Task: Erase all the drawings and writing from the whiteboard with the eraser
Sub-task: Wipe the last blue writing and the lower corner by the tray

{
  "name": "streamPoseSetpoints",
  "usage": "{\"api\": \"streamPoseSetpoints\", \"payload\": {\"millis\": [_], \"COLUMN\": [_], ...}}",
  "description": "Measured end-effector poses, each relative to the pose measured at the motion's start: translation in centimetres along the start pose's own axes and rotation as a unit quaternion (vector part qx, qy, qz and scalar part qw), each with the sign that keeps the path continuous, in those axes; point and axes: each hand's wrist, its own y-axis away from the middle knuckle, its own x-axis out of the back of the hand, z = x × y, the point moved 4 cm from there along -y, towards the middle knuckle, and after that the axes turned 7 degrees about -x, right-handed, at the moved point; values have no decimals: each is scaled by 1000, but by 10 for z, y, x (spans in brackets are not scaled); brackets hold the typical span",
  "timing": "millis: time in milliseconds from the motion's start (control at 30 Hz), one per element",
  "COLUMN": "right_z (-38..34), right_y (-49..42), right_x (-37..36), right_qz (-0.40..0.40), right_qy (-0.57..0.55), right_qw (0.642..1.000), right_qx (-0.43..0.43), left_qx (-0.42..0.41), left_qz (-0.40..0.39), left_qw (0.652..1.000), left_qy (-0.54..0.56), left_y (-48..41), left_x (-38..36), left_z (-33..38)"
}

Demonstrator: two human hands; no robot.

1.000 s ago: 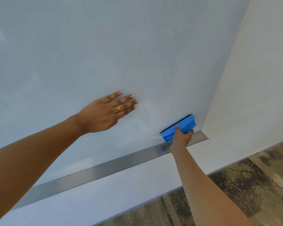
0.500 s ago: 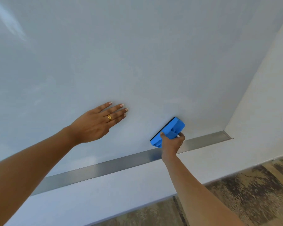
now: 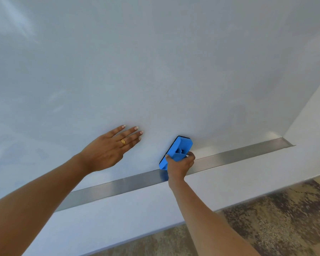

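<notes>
The whiteboard (image 3: 155,61) fills most of the view, and I see no drawings or writing on the part that shows. A blue eraser (image 3: 175,151) with a black felt pad is pressed against the board's lower edge, tilted, just above the metal tray. My right hand (image 3: 180,165) grips the eraser's lower end. My left hand (image 3: 110,149), wearing a gold ring, rests flat on the board to the eraser's left, fingers spread and holding nothing.
A brushed metal tray (image 3: 229,159) runs along the board's bottom edge and ends at the right corner. Below it is plain white wall (image 3: 137,209), then mottled brown carpet (image 3: 275,218). White wall (image 3: 314,117) also borders the board on the right.
My right hand has slid the eraser leftward along the board's bottom edge, away from the right corner, and turned it more upright. My left hand stays flat on the board.
</notes>
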Motion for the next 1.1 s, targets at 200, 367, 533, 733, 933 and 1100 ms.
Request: {"api": "streamPoseSetpoints", "payload": {"millis": [200,367,533,733,933,1100], "right_z": [9,2,-2,-6,-13,-16], "right_y": [48,84,104,118,129,140], "right_x": [-36,-56,-53,-43,-38,-39], "right_qz": [-61,-146,-186,-218,-229,-247], "right_qy": [41,112,165,261,355,414], "right_qw": [996,974,950,902,831,776], "right_qx": [45,134,188,265,362,407], "left_qx": [18,61,123,282,484,507], "left_qz": [-11,-25,-38,-45,3,10], "left_qw": [1000,996,987,944,826,818], "left_qy": [18,51,91,162,290,272], "left_y": [26,39,53,68,75,78], "left_x": [-2,1,6,8,27,47], "left_z": [1,7,16,41,73,89]}}
